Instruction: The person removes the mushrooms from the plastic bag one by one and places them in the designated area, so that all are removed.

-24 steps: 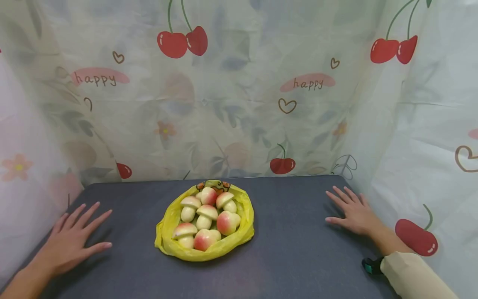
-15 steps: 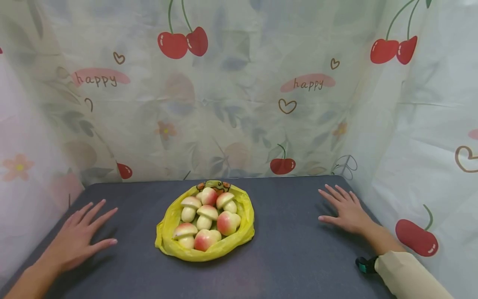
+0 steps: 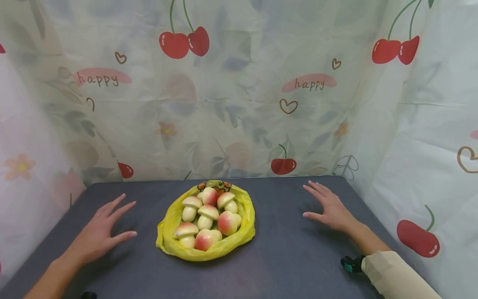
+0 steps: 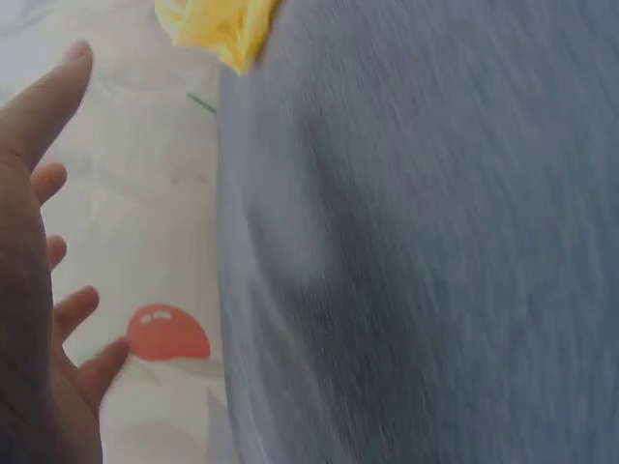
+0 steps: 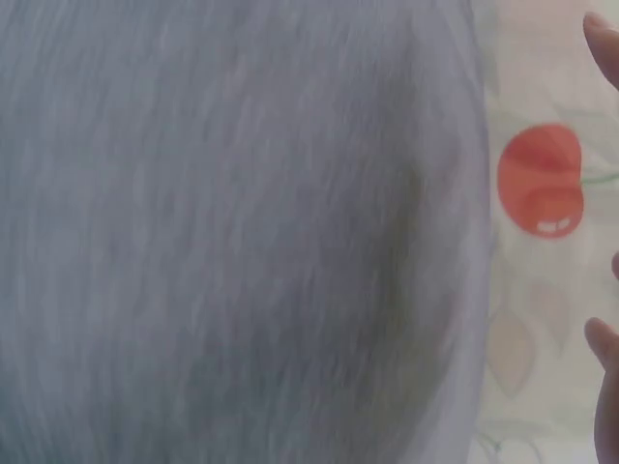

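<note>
A yellow plastic bag (image 3: 201, 255) is sitting rolled open on the dark tabletop (image 3: 276, 253), holding mushroom-shaped pieces (image 3: 208, 211) with pink-tinged caps. The left hand (image 3: 98, 233) is hovering at its nine o'clock, the right hand (image 3: 331, 210) at its three; both are hanging free, fingers extending. Toward twelve, a cherry-print sheet (image 3: 239, 112) is hanging.

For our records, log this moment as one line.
left hand: holding nothing | right hand: holding nothing | yellow bag: on dark table, untouched | inside: mushroom-shaped pieces
</note>
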A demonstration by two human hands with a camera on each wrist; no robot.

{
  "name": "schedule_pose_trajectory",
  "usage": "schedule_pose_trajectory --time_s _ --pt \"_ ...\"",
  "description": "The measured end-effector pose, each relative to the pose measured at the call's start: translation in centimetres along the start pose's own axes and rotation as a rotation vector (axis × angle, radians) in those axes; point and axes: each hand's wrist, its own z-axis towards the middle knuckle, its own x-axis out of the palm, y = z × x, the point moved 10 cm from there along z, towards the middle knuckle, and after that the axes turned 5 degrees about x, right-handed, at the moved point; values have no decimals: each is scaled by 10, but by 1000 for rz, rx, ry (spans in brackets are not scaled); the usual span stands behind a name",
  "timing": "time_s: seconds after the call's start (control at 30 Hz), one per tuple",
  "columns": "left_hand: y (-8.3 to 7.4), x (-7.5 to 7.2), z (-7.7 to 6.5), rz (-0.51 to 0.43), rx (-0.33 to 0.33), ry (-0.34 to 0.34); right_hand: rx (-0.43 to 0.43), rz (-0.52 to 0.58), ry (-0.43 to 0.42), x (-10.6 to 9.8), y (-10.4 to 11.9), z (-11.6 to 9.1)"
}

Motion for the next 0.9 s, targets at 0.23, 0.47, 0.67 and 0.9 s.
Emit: schedule_pose_trajectory --time_s 0.23,0.47,0.67,0.9 --pt "-17 5 13 -142 -41 1 -21 122 -8 4 26 8" --pt "-34 4 24 -292 -15 -82 -5 195 -10 9 49 16" --pt "-42 9 34 -401 -34 -140 -23 228 -31 14 68 25" --pt "-42 19 41 -488 -45 -199 -64 296 -53 22 91 35"
